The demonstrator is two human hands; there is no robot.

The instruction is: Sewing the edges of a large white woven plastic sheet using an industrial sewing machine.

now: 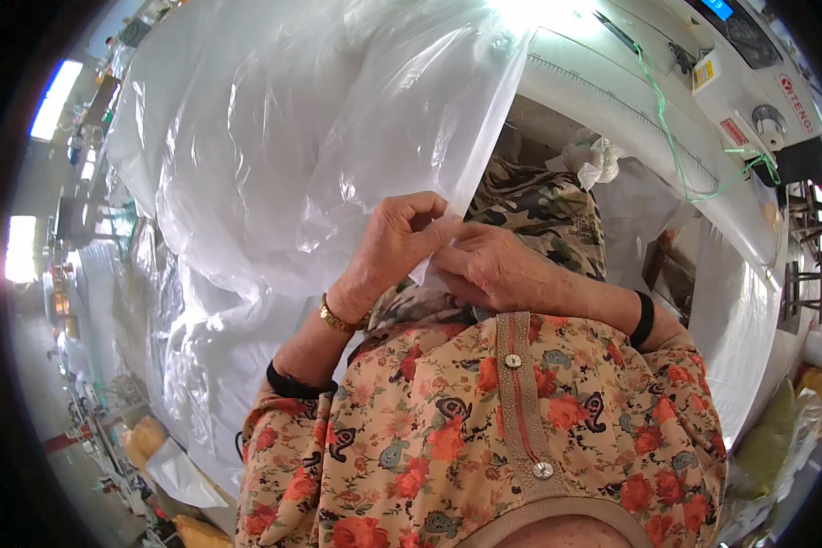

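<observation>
A large sheet of clear plastic film [274, 137] spreads over the table and hangs down at my left. My left hand [400, 239], with a gold watch [342, 315] at the wrist, pinches the film's near corner between thumb and bent fingers. Right beside it, my right hand [489, 265] has its fingers curled at the same corner, so both hands meet there above my lap. A small flap of film pokes out below the fingertips. The right fingertips are partly hidden by the left hand and the film.
At the upper right stands a white sewing machine [749, 100] with a dial and lit display. Green thread [658, 91] trails from it across the white table edge [603, 96], marked with a ruler scale. A crumpled white wad [601, 163] sits near my camouflage-covered lap [557, 205]. Bags lie at far right.
</observation>
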